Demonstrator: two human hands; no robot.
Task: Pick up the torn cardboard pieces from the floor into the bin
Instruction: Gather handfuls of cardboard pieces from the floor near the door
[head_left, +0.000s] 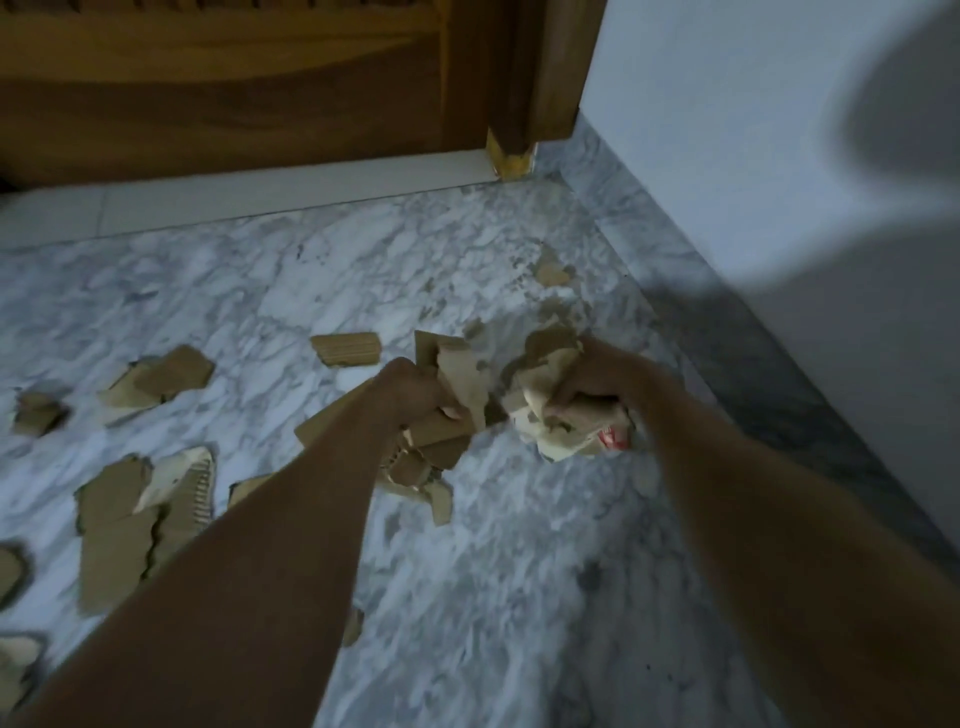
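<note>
My left hand (415, 389) grips a bunch of torn brown cardboard pieces (447, 374) above the marble floor. Close beside it, my right hand (597, 379) clutches another crumpled bundle of cardboard (545, 421) with a bit of red print at its lower edge. More torn pieces lie on the floor: a ribbed strip (345, 349), a flat piece (161, 382), a small one (36, 413), a large torn sheet (124, 530) at the left, and a scrap (551, 273) near the wall. No bin is in view.
A wooden door (234, 88) with a pale threshold (291, 189) closes the far side. A white wall (779, 156) with a marble skirting (675, 249) runs along the right. Further cardboard scraps (15, 660) sit at the left edge.
</note>
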